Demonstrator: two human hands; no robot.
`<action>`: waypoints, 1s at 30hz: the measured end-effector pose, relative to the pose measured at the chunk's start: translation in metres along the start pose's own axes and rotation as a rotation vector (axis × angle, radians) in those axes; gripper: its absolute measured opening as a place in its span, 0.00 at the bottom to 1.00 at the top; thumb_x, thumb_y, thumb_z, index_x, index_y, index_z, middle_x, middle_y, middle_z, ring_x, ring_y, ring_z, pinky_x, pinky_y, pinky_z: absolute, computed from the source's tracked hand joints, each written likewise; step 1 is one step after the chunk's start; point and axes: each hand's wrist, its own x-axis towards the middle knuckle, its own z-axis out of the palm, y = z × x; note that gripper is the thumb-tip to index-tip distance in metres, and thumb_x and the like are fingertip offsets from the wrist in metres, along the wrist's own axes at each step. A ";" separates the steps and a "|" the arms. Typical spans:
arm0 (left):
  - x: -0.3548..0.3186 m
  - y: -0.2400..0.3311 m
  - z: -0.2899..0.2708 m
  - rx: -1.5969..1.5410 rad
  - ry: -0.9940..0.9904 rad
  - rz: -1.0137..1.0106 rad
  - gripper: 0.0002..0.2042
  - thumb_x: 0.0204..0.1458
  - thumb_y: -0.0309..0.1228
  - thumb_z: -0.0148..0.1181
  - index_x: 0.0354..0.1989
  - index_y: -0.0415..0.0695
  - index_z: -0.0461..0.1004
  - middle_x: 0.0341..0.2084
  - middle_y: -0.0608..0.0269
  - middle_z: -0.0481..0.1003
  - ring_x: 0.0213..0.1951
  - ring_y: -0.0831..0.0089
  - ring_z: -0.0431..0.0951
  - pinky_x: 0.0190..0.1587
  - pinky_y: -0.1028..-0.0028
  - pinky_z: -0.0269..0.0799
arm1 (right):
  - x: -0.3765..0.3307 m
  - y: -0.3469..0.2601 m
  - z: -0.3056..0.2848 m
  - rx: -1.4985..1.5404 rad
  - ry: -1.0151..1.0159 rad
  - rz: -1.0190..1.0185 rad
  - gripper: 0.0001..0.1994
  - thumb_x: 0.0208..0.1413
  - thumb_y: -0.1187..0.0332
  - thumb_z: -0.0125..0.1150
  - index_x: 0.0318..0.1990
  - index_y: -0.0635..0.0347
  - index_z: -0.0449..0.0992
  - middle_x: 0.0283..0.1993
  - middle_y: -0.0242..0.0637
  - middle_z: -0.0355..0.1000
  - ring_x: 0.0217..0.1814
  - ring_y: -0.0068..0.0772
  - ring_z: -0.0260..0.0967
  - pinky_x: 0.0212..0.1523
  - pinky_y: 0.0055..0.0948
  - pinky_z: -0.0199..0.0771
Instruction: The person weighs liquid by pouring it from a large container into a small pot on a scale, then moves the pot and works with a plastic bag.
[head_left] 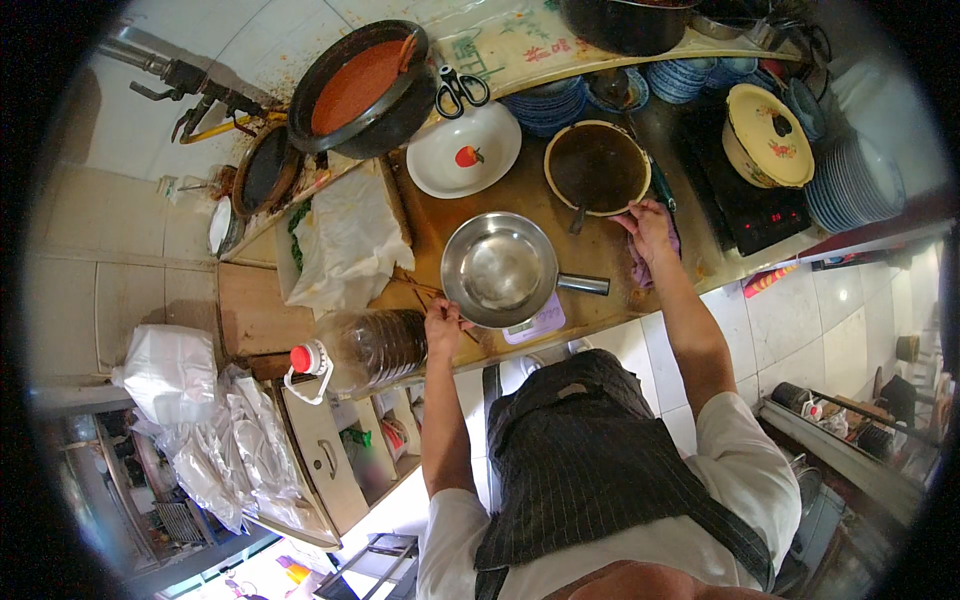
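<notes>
Striped dark apron [590, 470] over a white shirt sits closest to the lens, forearms running up from it to the wooden counter [440, 225]. Landmark = steel bowl [497, 268], empty, mid-counter near front edge, resting on a small pale scale [538, 322] w/ a metal handle sticking out to its right.

Left hand [443, 325] at the bowl's lower-left rim, fingers curled and touching the rim, over some chopsticks [425, 295]. Right hand [650, 230] up-right of the bowl, palm down, fingers spread, pressing a purple cloth [640, 270] on the counter, fingertips at the rim of a cream enamel basin [597, 168] of dark liquid.

Outward from the bowl: plastic oil jug [365, 348] w/ red cap lying just left; white bag [345, 245] further up-left; white dish w/ a red fruit print [464, 150] straight above; scissors [460, 90] beyond that; big black pot of red sauce [362, 88] up-left. Far right of the bowl: black induction hob [755, 205], yellow enamel lid [768, 135], stack of plates [855, 185].
</notes>
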 end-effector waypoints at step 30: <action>-0.008 0.030 0.022 0.104 0.000 -0.083 0.04 0.57 0.23 0.46 0.35 0.35 0.65 0.30 0.59 0.70 0.25 0.72 0.76 0.27 0.76 0.77 | -0.006 -0.043 -0.054 -0.137 -0.072 0.216 0.14 0.62 0.58 0.47 0.40 0.61 0.68 0.45 0.46 0.72 0.44 0.39 0.73 0.41 0.32 0.79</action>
